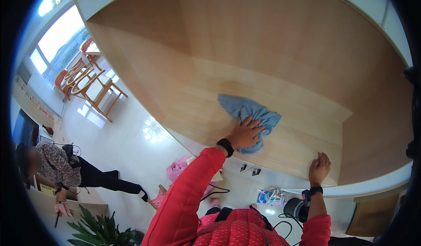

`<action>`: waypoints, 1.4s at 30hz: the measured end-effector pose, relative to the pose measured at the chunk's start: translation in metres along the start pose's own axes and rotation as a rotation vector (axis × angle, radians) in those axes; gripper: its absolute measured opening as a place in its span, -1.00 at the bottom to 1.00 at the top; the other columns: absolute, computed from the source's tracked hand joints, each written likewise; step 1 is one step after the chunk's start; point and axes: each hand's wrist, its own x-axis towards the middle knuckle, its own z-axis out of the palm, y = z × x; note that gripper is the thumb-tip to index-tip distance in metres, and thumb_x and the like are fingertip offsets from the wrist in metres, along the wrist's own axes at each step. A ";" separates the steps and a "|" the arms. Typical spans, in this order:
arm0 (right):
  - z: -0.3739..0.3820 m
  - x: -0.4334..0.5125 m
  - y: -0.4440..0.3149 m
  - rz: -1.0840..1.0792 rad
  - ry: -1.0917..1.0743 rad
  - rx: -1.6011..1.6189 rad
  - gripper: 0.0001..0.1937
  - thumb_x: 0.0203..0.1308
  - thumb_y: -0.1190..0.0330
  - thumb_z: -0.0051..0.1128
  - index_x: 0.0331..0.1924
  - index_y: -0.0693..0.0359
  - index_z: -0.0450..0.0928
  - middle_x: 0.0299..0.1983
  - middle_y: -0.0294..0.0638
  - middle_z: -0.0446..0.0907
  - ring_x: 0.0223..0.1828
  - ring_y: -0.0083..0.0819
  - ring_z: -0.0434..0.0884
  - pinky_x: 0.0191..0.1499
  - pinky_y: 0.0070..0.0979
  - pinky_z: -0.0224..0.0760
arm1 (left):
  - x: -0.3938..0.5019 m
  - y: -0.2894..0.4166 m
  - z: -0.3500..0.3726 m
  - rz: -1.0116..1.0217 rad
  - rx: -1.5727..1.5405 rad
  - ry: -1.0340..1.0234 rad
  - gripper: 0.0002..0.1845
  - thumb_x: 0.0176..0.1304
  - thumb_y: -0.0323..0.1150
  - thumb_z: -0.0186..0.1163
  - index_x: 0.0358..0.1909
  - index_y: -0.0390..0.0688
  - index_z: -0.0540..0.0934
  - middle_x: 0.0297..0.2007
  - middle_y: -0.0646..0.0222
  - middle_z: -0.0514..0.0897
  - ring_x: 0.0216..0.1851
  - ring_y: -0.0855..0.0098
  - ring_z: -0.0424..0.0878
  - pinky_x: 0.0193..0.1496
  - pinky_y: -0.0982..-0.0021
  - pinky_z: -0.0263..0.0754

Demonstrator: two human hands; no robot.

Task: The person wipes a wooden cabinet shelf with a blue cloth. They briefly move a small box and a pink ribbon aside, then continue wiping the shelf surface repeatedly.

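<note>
My left hand presses down on a blue cloth, its fingers spread over the bunched folds. The cloth lies crumpled on the bottom board of a wood-lined cabinet compartment, and part of it is hidden under my palm. Near the front right corner of that board, my right hand rests with loosely bent fingers and nothing visible in it. Each wrist wears a black band.
Cabinet doors with dark handles lie below the board. On the floor are a black bucket, a plastic-wrapped package and pink fabric. A person stands at left, beyond a potted plant. Wooden chairs stand farther back.
</note>
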 end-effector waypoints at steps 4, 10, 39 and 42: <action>0.000 -0.001 0.001 0.024 -0.021 0.018 -0.69 0.21 0.46 -0.01 0.04 0.13 0.56 0.14 -0.14 0.55 0.18 -0.06 0.46 0.20 -0.11 0.31 | -0.017 -0.050 -0.026 -0.225 0.058 -0.042 -0.43 0.30 -0.07 0.02 0.37 0.14 0.41 0.45 0.33 0.29 0.49 -0.03 0.09 0.38 -0.41 -0.06; -0.001 0.000 -0.002 0.044 -0.028 0.005 -0.70 0.22 0.44 -0.03 0.03 0.14 0.57 0.14 -0.13 0.55 0.19 -0.06 0.45 0.21 -0.12 0.30 | -0.063 -0.113 -0.076 -0.594 0.134 -0.083 -0.37 0.32 -0.02 -0.05 0.43 0.11 0.32 0.50 0.30 0.19 0.51 -0.04 0.04 0.41 -0.42 -0.12; 0.002 -0.002 -0.001 0.041 -0.020 0.008 -0.70 0.17 0.49 -0.04 -0.01 0.19 0.56 0.11 -0.03 0.55 0.16 0.03 0.46 0.20 -0.07 0.30 | -0.007 -0.221 -0.079 -0.854 0.121 -0.052 -0.31 0.30 0.05 -0.10 0.46 0.10 0.26 0.52 0.27 0.13 0.53 -0.04 -0.01 0.37 -0.47 -0.17; 0.002 -0.002 -0.003 0.061 -0.015 -0.012 -0.72 0.18 0.50 -0.05 -0.03 0.19 0.56 0.10 -0.04 0.56 0.14 0.02 0.47 0.19 -0.07 0.30 | 0.001 -0.226 -0.077 -0.848 0.114 -0.038 -0.31 0.30 0.05 -0.09 0.46 0.09 0.25 0.52 0.26 0.13 0.52 -0.04 0.00 0.37 -0.44 -0.13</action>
